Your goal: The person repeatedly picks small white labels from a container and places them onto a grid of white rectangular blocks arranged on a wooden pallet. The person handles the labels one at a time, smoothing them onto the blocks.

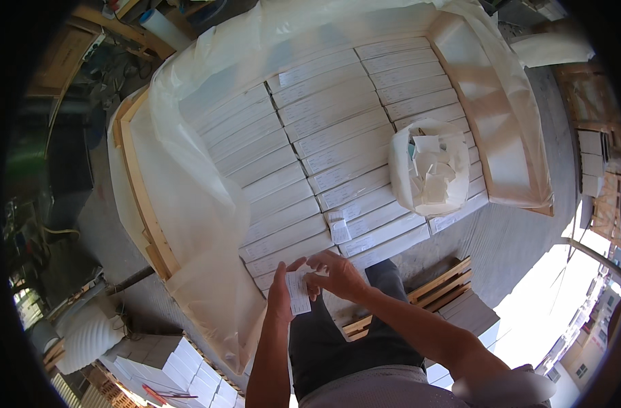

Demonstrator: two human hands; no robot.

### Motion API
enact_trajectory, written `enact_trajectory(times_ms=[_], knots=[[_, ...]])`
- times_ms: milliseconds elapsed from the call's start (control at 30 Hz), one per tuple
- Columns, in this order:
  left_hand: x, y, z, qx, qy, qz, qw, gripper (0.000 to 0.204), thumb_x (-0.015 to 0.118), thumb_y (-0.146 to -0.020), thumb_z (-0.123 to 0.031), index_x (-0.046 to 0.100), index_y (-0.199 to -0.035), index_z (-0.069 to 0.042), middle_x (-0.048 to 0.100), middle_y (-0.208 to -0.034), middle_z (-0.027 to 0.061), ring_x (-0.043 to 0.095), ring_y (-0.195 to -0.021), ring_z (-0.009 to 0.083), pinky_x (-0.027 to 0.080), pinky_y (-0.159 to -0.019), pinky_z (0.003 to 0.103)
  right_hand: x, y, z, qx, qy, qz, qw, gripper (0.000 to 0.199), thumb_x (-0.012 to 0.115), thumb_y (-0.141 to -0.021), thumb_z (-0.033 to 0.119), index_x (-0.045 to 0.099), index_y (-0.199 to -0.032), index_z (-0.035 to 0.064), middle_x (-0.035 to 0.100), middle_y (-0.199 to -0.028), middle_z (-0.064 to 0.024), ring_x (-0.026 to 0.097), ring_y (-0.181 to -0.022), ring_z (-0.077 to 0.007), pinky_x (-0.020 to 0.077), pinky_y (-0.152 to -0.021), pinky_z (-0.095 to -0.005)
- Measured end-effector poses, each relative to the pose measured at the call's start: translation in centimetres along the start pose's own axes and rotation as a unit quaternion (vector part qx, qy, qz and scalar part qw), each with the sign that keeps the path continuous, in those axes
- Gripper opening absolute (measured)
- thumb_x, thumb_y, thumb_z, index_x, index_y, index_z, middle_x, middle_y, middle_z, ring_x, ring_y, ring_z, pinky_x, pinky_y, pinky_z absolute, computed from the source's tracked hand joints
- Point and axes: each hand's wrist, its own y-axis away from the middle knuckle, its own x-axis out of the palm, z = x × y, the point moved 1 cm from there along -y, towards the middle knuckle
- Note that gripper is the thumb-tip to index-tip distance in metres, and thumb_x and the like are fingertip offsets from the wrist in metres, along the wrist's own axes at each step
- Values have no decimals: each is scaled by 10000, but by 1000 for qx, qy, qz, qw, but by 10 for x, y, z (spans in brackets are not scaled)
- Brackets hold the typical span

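Observation:
My left hand (280, 291) grips a white printed label (299, 294), perhaps a small stack of them, in front of my body. Curled close beside it, my right hand (342, 275) has its fingertips at the label's upper edge. What those fingers pinch, if anything, is too small to make out. Just beyond my hands, long white cartons (290, 204) lie packed in rows, many with printed labels on their ends. A small pile of loose labels (339, 230) rests on the cartons. To the right, a white bucket (400, 180) holds torn pieces of white paper (429, 163).
Wooden crate sides with translucent plastic sheeting (194, 170) surround the cartons at left, back and right. A wooden pallet (443, 282) sits low on my right. More stacked white boxes (167, 367) stand at lower left. Bright sunlight falls on the floor at right.

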Motion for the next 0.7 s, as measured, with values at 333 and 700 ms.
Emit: enact_trajectory(times_ms=[333,700], knots=[[100,104,-6,-12,-40,126,991,734,141,-993,-548,432,-1367,12,643,-1064,175,685,-789,320,579,-697,401,-51,98,84,-44,32,12,998,246,670,-871,263,685,-942,28,637,-946,-101,656,-771,-207,539,-667,-332],[150,167,8,19,-54,174,983,552,241,-1031,-425,446,-1345,-20,633,-1067,176,672,-834,324,572,-673,407,-83,182,126,-173,151,-90,969,199,579,-923,183,691,-1016,47,672,-1020,-142,665,-874,-295,549,-762,-371]])
